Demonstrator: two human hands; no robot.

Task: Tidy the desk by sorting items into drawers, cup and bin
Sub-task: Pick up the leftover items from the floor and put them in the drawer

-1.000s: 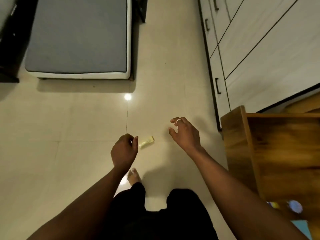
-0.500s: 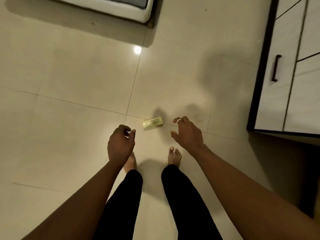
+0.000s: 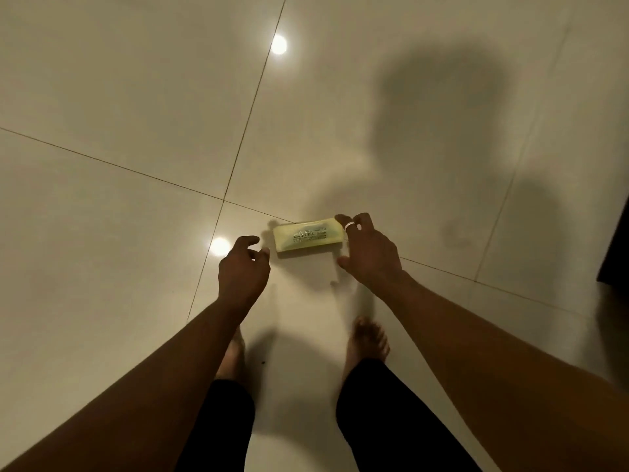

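On floor (image 3: 136, 199), yellow box (image 3: 308, 236), perhaps "GOUTHA".

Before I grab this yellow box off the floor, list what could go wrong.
1. The yellow box lies flat on glossy floor tile; the right hand, spread over its right end, may push it away instead of pinching it.
2. The left hand touches nothing, so a one-ended lift could tip and drop the box.
3. The bare feet stand close behind; a dropped box could hit them.
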